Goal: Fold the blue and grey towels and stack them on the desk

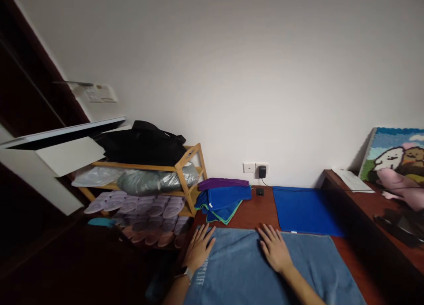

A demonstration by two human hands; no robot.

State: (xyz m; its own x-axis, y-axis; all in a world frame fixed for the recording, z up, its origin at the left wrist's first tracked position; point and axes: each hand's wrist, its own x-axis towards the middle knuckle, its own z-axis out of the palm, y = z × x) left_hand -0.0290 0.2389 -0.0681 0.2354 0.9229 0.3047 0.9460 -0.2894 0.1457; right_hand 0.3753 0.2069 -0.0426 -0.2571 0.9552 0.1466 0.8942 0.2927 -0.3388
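A grey-blue towel [265,274] lies spread flat on a reddish-brown table [255,212]. My left hand [199,248] rests palm down on the towel's far left corner, fingers spread, with a watch at the wrist. My right hand [274,248] lies flat on the towel's far edge near the middle, fingers apart. Neither hand grips anything. Beyond the towel, a bright blue towel [306,210] lies flat on the table. At the back left sits a pile of folded towels [222,199], blue, green-edged and purple.
A wooden rack [185,163] at the left holds several slippers [145,208], wrapped bundles and a black bag [142,141]. A charger [262,171] is plugged into the wall socket. A raised desk [374,203] at the right carries a woolly picture [395,152] and a pink toy.
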